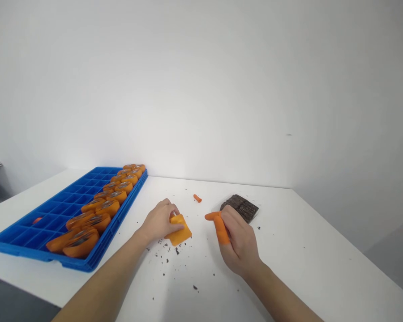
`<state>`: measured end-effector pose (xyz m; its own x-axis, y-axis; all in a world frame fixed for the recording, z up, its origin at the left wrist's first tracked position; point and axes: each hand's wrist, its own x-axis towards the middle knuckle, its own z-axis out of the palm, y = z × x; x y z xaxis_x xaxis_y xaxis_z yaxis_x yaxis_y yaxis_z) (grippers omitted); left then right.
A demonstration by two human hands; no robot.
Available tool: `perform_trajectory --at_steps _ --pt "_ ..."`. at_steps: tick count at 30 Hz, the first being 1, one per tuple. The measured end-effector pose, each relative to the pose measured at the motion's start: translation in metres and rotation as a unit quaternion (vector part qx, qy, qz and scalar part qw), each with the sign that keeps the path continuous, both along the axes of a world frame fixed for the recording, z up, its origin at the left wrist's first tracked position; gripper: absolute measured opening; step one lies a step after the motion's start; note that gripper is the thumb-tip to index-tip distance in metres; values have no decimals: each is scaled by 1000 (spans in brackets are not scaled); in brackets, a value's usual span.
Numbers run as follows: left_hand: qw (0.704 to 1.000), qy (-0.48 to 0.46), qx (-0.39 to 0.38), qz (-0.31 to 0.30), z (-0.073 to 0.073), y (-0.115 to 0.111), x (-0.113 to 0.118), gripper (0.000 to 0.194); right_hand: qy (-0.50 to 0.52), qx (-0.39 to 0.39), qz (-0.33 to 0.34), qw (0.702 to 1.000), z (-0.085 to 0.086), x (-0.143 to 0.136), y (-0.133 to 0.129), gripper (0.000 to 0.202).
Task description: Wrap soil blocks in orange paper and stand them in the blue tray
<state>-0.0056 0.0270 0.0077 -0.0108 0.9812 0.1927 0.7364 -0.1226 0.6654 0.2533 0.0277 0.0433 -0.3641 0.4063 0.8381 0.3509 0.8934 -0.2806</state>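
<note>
My left hand is closed on an orange-yellow cup-like piece, tilted just above or on the white table; I cannot tell which. Orange finger cots cover the thumb and index finger of my right hand. Those two fingertips press together, and anything small between them is too hidden to name. Just beyond this hand lies a flat stack of dark brown, ridged strips, partly covered by the knuckles. A loose orange finger cot rests on the table between and beyond both hands.
At left stands a blue compartment tray, its right-hand rows holding several orange pieces with dark, shiny tops. A small orange-red thing lies in a left compartment. Dark crumbs are scattered on the table. Behind rises a white wall.
</note>
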Motion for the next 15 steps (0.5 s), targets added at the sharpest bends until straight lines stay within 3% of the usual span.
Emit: perform_trajectory --at_steps 9,15 --pt "987 -162 -4 -19 -6 3 4 20 -63 -55 -50 995 2 -2 3 29" --pt "962 -267 -9 -55 3 1 7 31 -128 -213 -99 964 -3 -10 -1 21"
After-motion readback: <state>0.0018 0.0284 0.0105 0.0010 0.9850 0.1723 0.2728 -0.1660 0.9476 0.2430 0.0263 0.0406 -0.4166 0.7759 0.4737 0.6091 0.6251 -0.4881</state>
